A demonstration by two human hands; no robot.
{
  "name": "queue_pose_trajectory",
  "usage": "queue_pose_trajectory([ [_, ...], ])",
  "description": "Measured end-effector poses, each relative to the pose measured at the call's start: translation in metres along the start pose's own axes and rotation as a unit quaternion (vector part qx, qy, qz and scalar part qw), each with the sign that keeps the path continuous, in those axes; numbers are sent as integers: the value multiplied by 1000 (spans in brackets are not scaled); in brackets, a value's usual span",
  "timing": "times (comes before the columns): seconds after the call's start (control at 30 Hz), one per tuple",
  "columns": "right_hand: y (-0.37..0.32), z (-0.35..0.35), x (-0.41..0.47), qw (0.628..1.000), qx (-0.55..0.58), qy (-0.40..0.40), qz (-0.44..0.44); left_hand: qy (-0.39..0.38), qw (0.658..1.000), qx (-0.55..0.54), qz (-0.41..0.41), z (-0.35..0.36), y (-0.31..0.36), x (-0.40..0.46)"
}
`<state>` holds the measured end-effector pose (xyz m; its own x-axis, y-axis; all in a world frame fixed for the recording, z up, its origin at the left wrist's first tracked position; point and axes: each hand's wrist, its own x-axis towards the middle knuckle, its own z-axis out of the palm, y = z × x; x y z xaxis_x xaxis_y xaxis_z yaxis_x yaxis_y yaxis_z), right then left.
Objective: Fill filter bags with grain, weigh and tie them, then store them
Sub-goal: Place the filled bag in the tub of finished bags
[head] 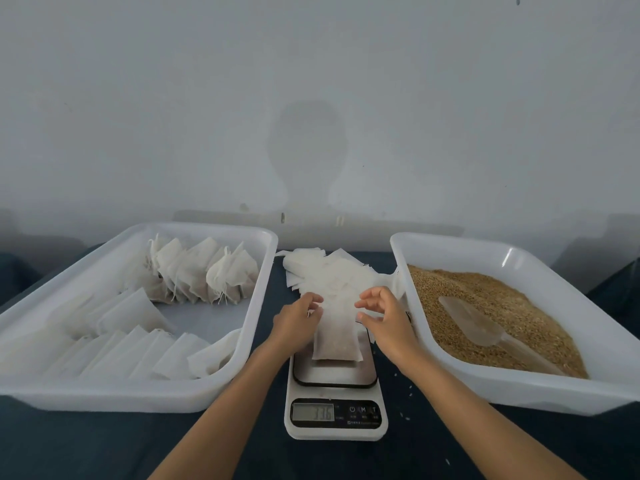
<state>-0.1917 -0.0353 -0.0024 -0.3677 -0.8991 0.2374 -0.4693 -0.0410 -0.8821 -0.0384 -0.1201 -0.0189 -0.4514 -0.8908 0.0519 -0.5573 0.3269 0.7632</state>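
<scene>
A filled white filter bag [335, 341] lies on the steel plate of a small white digital scale [360, 377] in the middle of the dark table. The display [313, 412] reads about 33.6. My left hand [296, 320] is at the bag's top left corner, and its curled fingertips pinch the bag's upper edge. My right hand [382, 318] hovers by the top right corner with fingers loosely curved and thumb apart, holding nothing that I can see. Brown grain [519, 306] fills the right tray, with a clear scoop [474, 323] lying in it.
A loose pile of empty filter bags [332, 271] lies behind the scale. The white tray on the left [256, 306] holds several filled, tied bags at its back and along its front. The white grain tray [412, 306] stands close on the right. A wall rises just behind.
</scene>
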Motion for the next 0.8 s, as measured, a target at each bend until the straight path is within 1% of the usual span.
queue_pose_trajectory([
  [0.07,3,4,-2,1000,-17,-8,3,-22,999,45,-1,0,5,3],
  [0.17,4,8,-5,999,-40,-20,-4,-10,998,57,16,1,13,8],
  [0.27,3,7,-7,998,-49,-28,-9,15,997,53,62,0,21,10],
  [0.33,1,6,-9,998,-50,-26,-15,19,993,56,101,0,24,8],
  [0.4,0,5,-12,999,-37,-18,-19,41,987,58,145,0,28,3],
  [0.5,-7,4,-17,999,28,-15,-5,92,972,26,212,-5,40,-2],
  [0.57,-15,1,-18,997,75,-27,13,101,965,6,244,-9,52,-4],
  [0.67,-30,-7,-18,990,128,-26,57,97,965,-48,240,-14,75,-4],
  [0.73,-39,-15,-17,982,161,-17,99,85,966,-110,219,-16,93,-3],
  [0.8,-44,-27,-17,969,208,-13,129,73,956,-174,222,-14,109,0],
])
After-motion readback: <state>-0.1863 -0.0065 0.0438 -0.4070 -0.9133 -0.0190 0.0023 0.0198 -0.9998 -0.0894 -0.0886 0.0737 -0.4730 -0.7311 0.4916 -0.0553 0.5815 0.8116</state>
